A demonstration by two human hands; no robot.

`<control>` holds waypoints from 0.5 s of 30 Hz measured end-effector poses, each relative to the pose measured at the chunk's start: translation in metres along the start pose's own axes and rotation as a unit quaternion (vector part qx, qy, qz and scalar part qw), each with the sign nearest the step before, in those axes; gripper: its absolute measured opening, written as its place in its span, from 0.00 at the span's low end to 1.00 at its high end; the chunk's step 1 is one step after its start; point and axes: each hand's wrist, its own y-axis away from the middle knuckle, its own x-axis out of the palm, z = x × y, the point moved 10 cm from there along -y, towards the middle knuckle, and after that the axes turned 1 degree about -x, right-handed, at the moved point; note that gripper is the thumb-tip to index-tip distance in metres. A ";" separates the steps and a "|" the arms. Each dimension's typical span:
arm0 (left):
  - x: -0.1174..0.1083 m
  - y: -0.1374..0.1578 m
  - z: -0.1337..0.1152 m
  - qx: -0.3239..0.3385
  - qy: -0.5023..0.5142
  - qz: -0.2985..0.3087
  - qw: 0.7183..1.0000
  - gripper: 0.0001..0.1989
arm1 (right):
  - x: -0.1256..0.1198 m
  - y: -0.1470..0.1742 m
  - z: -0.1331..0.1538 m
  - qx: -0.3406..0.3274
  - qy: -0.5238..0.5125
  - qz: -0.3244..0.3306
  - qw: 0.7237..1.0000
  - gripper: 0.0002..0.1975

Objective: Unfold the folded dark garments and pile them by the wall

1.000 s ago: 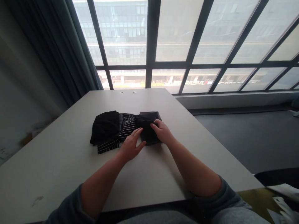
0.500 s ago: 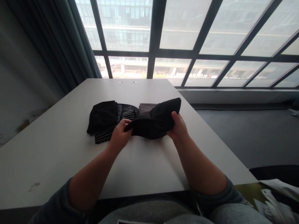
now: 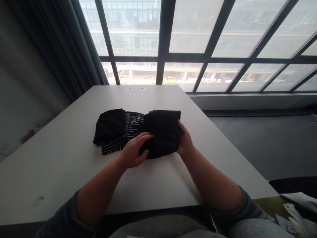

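A folded black garment (image 3: 163,129) lies in front of me on the table, its exact kind unclear. My right hand (image 3: 185,140) grips its right edge, thumb on top and the other fingers partly hidden behind the cloth. On its lower left side rests my left hand (image 3: 135,150), fingers stretched over the fabric and thumb apart. Left of it, another folded black garment (image 3: 110,125) lies partly over a black cloth with white stripes (image 3: 135,122). The grey cloth behind the held garment is almost wholly covered.
Beneath the clothes is a white table (image 3: 158,195) with a smudge (image 3: 39,201) near its front left. A large window (image 3: 188,26) and a dark curtain (image 3: 54,43) stand beyond. White items (image 3: 294,215) lie at the lower right, beside the table.
The black garment has come down from a raised, tilted position to lie flatter over the grey cloth. My left hand has let go of its edge and spread over it.
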 end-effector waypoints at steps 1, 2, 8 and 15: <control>0.002 0.001 0.001 -0.016 0.019 -0.016 1.000 0.31 | 0.007 0.003 -0.007 0.012 0.008 0.007 1.000 0.24; 0.004 0.002 0.005 -0.038 0.030 -0.033 0.998 0.30 | 0.011 0.005 -0.012 0.011 0.014 0.003 1.000 0.23; 0.033 0.001 0.021 -0.117 0.128 0.060 0.983 0.10 | -0.002 0.001 -0.027 -0.034 0.018 -0.078 0.996 0.21; -0.060 0.013 0.049 -0.191 -0.001 -0.227 0.955 0.09 | -0.037 -0.008 0.003 -0.134 0.279 -0.156 0.938 0.26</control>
